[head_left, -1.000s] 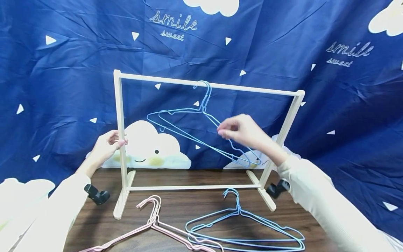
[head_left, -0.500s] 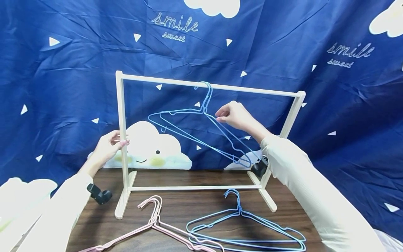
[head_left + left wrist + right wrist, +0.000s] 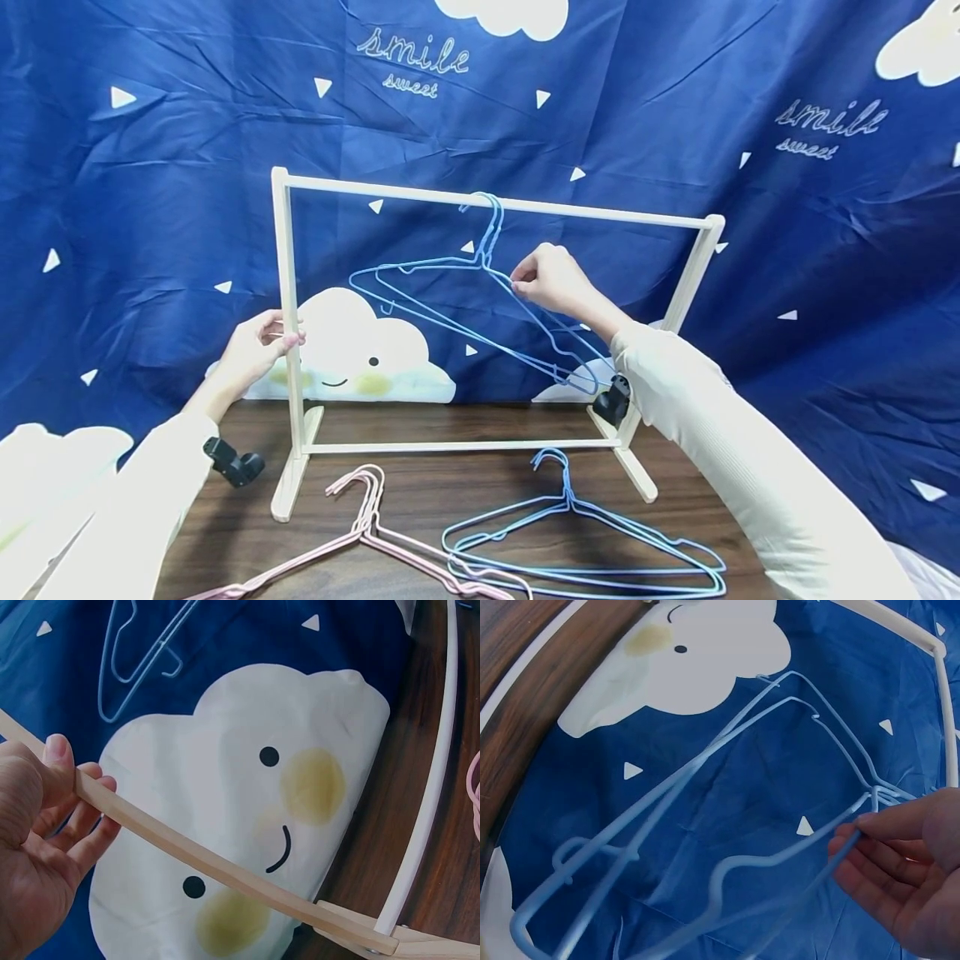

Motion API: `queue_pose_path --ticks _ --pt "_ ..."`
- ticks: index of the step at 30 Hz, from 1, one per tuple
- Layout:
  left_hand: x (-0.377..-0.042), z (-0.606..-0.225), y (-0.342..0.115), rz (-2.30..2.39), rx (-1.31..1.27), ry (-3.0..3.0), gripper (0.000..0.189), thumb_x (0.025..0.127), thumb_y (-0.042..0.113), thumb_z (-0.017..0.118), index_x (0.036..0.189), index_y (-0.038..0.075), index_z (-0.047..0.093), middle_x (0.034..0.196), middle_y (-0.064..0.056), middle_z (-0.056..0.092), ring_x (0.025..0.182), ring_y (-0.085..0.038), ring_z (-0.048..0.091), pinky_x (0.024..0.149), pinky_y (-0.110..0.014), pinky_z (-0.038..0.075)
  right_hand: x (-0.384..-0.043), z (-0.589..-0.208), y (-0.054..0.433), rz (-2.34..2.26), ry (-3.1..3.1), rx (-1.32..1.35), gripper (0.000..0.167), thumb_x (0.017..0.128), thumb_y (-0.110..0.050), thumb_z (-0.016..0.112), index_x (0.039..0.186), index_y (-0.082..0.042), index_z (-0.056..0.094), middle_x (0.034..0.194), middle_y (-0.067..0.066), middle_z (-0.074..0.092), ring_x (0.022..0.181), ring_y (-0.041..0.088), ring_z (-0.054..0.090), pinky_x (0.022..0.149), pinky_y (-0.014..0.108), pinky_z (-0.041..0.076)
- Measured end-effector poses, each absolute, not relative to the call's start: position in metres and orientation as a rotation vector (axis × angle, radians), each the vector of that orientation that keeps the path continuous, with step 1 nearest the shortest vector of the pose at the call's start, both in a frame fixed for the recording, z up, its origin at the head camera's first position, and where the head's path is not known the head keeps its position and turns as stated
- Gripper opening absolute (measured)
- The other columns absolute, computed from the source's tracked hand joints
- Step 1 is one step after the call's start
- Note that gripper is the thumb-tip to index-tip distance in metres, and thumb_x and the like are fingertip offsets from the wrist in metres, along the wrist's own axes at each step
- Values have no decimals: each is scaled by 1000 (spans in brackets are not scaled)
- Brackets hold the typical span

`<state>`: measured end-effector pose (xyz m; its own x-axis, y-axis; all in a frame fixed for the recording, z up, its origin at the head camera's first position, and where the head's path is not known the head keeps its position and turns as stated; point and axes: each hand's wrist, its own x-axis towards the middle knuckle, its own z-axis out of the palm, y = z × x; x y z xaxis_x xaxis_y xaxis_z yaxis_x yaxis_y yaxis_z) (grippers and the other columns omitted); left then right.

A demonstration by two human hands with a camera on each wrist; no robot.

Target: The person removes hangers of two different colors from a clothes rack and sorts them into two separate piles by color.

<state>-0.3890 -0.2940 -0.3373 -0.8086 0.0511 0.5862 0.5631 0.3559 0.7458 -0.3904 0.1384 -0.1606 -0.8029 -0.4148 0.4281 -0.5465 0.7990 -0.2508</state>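
Two blue wire hangers (image 3: 430,315) hang from the top rail of a pale wooden rack (image 3: 405,192), their hooks side by side over it. My right hand (image 3: 553,279) pinches the right shoulder of one, close below its neck. In the right wrist view, thumb and forefinger of the right hand (image 3: 900,862) meet on that hanger's arm (image 3: 821,874), while the other hanger stays outside the grip. At the rack's left side, my left hand (image 3: 255,350) holds the upright post (image 3: 288,275); in the left wrist view its thumb lies across the post (image 3: 172,844), fingers behind.
On the dark wooden table (image 3: 420,492), several pink hangers (image 3: 365,525) lie at the front left and several blue hangers (image 3: 570,500) at the front right. A lower bar (image 3: 457,447) joins the rack's feet. Behind hangs a blue cloth (image 3: 187,208) with clouds.
My right hand has moved up and slightly left along the hanging hangers, and its fingers have come together on one's shoulder. The left hand keeps its grip on the post.
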Motion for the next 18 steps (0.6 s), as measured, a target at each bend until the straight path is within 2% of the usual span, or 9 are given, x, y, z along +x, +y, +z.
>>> queue_pose_path --ticks 7,18 --pt "-392 -338 -294 -1477 -570 -2134 32 99 2 63 125 -14 55 92 27 69 85 10 68 76 -9 53 -388 -160 139 510 -2581 740 17 92 -5 66 98 5 79 93 19 78 81 30 71 77 43 58" --pt "-393 -339 -297 -1478 -572 -2123 31 98 0 64 124 -15 56 93 23 71 85 9 68 75 -9 54 -383 -149 145 507 -2528 802 18 93 -6 65 99 5 79 95 21 77 81 30 70 76 43 57"
